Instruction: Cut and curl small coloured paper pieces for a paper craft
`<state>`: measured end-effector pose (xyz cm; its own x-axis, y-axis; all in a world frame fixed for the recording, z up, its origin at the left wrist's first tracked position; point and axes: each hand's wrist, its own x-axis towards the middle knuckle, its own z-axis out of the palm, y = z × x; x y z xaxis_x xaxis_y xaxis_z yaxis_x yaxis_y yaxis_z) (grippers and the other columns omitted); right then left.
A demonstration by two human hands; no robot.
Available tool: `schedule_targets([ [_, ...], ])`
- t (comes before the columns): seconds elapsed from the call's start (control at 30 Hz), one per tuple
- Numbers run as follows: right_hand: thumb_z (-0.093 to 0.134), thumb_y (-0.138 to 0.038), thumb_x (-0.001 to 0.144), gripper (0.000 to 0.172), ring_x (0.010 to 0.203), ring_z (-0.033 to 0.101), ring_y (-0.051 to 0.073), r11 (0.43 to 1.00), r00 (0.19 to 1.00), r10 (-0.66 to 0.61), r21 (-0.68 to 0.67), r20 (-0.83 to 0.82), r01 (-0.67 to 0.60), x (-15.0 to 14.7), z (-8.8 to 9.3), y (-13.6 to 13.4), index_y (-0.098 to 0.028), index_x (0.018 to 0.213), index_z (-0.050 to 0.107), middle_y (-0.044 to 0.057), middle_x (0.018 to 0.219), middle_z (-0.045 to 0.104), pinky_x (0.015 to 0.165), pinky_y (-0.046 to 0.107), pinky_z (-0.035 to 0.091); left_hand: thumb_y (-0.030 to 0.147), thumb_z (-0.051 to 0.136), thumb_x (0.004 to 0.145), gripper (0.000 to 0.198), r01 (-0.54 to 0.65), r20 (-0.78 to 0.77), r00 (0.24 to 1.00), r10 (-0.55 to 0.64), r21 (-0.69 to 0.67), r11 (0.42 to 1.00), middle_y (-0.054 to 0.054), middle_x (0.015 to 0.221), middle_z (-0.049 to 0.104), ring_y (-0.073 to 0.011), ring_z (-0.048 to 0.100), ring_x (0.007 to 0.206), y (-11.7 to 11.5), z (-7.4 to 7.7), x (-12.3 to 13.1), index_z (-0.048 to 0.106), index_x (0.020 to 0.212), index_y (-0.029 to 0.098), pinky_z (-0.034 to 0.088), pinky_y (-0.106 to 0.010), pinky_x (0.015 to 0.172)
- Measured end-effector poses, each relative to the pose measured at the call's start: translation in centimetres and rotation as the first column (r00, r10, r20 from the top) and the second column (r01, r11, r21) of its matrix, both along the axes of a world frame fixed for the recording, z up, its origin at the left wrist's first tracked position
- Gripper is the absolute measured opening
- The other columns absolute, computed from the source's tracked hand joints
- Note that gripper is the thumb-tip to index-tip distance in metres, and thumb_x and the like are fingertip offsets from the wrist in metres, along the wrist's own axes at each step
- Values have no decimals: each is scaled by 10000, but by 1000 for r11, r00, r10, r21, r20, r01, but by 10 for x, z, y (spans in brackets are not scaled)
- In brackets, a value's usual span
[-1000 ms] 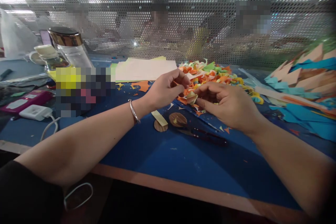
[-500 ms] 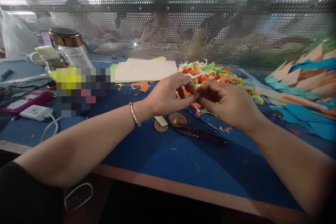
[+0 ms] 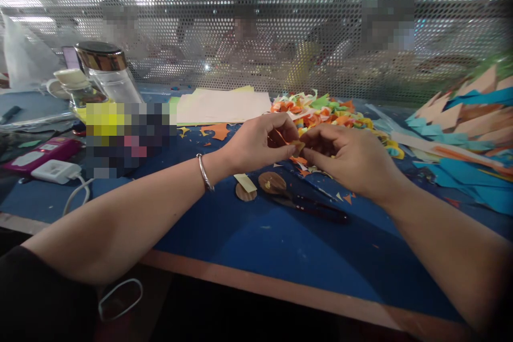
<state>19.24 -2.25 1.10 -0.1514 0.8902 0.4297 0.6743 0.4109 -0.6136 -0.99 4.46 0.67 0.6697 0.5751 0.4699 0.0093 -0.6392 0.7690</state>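
Note:
My left hand (image 3: 266,141), with a silver bangle on the wrist, pinches a small yellow paper piece (image 3: 299,146) between thumb and fingertips. From the other side my right hand (image 3: 347,157) closes its thumb and fingers on the same piece; its exact shape is mostly hidden. Just below the hands lies a round wooden disc (image 3: 245,194) partly covered by a pale yellow paper strip (image 3: 246,181). A second wooden disc (image 3: 272,184) has tiny yellow bits on it. Dark-handled snips (image 3: 320,208) rest on the blue table beside it.
Behind my hands is a heap of colourful paper scraps (image 3: 320,109), left of it stacked paper sheets (image 3: 224,107). Folded blue and peach paper (image 3: 473,112) stands right. A glass bottle (image 3: 110,77) and a white charger (image 3: 58,171) are left. A perforated metal screen (image 3: 272,53) closes the back.
My fingers have shifted slightly around the yellow paper piece, and a little more of it shows. Both arms stay nearly in place; the view has moved a touch.

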Motion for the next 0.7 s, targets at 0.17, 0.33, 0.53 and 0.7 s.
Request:
schedule_targets([
  [0.17, 701, -399, 848, 178, 535, 590, 155, 1000, 1000, 0, 16, 1, 0, 0, -1, 1, -222, 834, 714, 24, 630, 678, 503, 296, 451, 240, 726, 830, 156, 17, 11, 1000, -17, -39, 999, -17, 841, 659, -93, 610, 720, 1, -1, 0, 597, 890, 176, 522, -247, 686],
  [0.33, 688, -361, 844, 141, 528, 580, 144, 1000, 1000, 16, 27, 26, -16, 1, -1, 1, -223, 829, 714, 19, 625, 675, 499, 287, 436, 246, 730, 828, 160, 20, 10, 1000, -20, -32, 999, -18, 858, 664, -81, 589, 682, 1, -1, 1, 609, 902, 172, 511, -248, 664],
  [0.53, 690, -365, 841, 146, 521, 566, 141, 999, 999, 4, 34, 38, -5, 1, -1, 0, -224, 820, 722, 19, 613, 667, 485, 285, 432, 207, 731, 817, 167, 36, 8, 999, -36, -43, 998, -12, 848, 660, -79, 592, 695, 3, -3, 1, 598, 914, 176, 514, -241, 670],
  [0.7, 681, -349, 836, 129, 525, 576, 146, 1000, 999, 7, 27, 40, -8, 1, -1, 0, -230, 832, 728, 18, 617, 673, 492, 292, 444, 220, 738, 804, 203, 44, 2, 999, -44, -34, 998, -23, 868, 663, -93, 612, 713, 4, -2, 0, 593, 939, 179, 523, -260, 686],
])
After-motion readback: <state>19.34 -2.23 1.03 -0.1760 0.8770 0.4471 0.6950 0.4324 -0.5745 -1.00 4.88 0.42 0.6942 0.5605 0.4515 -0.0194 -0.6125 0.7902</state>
